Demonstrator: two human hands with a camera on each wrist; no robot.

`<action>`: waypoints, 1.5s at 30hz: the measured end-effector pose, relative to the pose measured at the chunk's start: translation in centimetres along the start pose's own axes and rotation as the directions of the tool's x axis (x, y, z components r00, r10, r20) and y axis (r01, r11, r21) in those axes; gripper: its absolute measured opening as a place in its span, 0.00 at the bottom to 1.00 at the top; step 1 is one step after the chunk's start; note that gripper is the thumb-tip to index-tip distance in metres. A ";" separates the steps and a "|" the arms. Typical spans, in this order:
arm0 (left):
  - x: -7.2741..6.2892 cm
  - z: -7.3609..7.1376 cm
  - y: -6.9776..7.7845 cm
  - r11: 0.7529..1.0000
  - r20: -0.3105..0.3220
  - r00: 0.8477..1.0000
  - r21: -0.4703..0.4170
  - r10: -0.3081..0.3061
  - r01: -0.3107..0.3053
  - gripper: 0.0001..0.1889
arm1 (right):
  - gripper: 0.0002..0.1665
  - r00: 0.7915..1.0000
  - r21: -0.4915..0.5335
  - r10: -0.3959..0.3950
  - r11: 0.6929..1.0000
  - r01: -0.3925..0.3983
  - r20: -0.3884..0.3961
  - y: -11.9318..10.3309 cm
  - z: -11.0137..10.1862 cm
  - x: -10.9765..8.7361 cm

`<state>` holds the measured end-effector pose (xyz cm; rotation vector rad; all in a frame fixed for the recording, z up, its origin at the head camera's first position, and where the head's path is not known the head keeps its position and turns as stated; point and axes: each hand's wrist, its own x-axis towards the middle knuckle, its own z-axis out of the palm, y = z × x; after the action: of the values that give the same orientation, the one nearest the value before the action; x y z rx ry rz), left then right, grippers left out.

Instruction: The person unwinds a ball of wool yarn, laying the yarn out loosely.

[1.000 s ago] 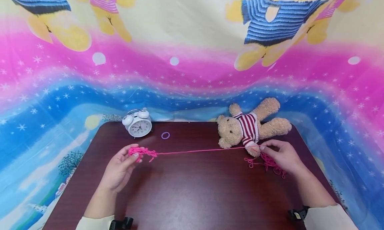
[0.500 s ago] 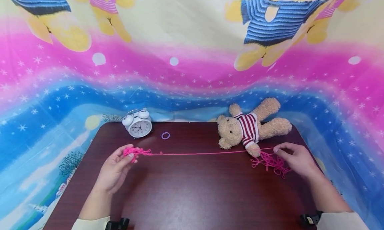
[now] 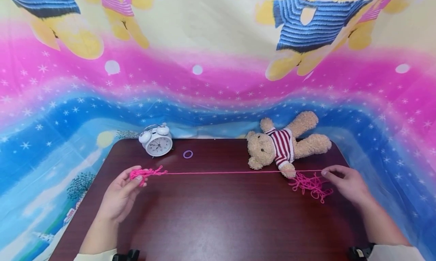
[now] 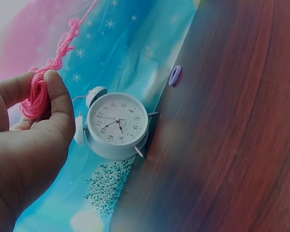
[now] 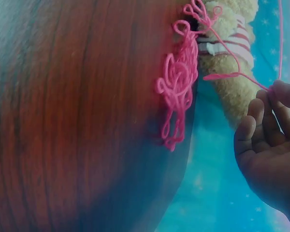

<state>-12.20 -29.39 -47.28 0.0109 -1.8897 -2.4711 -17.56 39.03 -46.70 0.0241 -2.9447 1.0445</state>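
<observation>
A bundle of pink yarn (image 4: 36, 96) is pinched between the thumb and fingers of my left hand (image 3: 117, 196), raised in front of the clock. From it a single strand (image 3: 221, 173) runs taut across to my right hand (image 3: 349, 183), whose thumb and forefinger pinch it. Below that strand, on the right of the table, lies a loose tangle of the same yarn (image 3: 311, 187), close by the teddy bear's arm. In the right wrist view, a looser length of yarn (image 5: 251, 79) also leads from the pinching fingertips toward the tangle.
A white twin-bell alarm clock (image 3: 158, 143) stands at the back left of the dark wooden table (image 3: 218, 215). Beside it lies a purple ring (image 3: 188, 154). The teddy bear (image 3: 282, 145) in a striped shirt lies on its back at the right. A printed cloth (image 3: 218, 83) hangs behind.
My hands have drawn apart, the right one moving well to the right and the left one a little left. The strand between them is longer; the tangle has shifted slightly right.
</observation>
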 end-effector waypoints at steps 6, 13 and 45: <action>-0.2 -0.9 -0.1 0.999 0.000 1.000 -0.041 0.017 -0.017 0.15 | 0.23 0.999 0.003 0.010 1.000 -0.010 -0.037 1.4 -0.3 -0.1; -0.3 -1.9 -0.1 0.995 -0.008 0.999 -0.091 0.035 -0.036 0.15 | 0.26 0.998 0.002 0.052 0.999 -0.052 -0.037 2.4 -0.6 -0.3; -0.6 -6.4 0.2 0.952 -0.051 0.991 -0.275 0.123 -0.133 0.17 | 0.28 0.991 0.051 0.128 0.991 -0.126 -0.045 4.4 -0.6 -0.8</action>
<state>-11.45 -35.65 -48.75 -0.0738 -1.4634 -2.6028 -16.89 42.84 -49.07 -0.1875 -2.9108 1.1139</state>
